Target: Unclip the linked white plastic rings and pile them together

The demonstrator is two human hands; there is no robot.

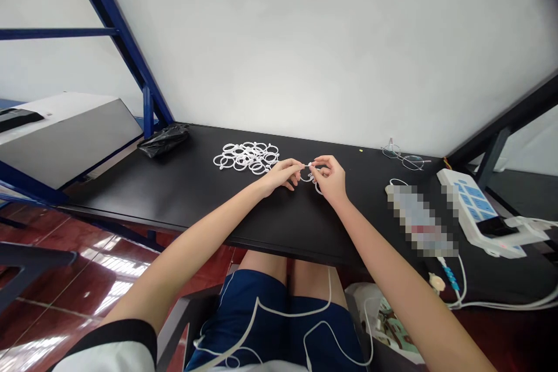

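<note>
Over the middle of the black table point(183, 197), my left hand point(284, 173) and my right hand point(330, 177) meet fingertip to fingertip. Both pinch a small white plastic ring point(308, 174) held between them just above the tabletop. One or two more white rings lie under my right hand's fingers. A loose pile of several white rings point(247, 157) rests on the table just to the left of my left hand, toward the wall.
A crumpled black plastic bag point(164, 140) lies at the table's far left corner. Wire-rimmed glasses point(403, 156) sit by the wall on the right. A white and blue power strip point(479, 212) with cables occupies the right end. A blue metal frame point(126, 46) rises at left.
</note>
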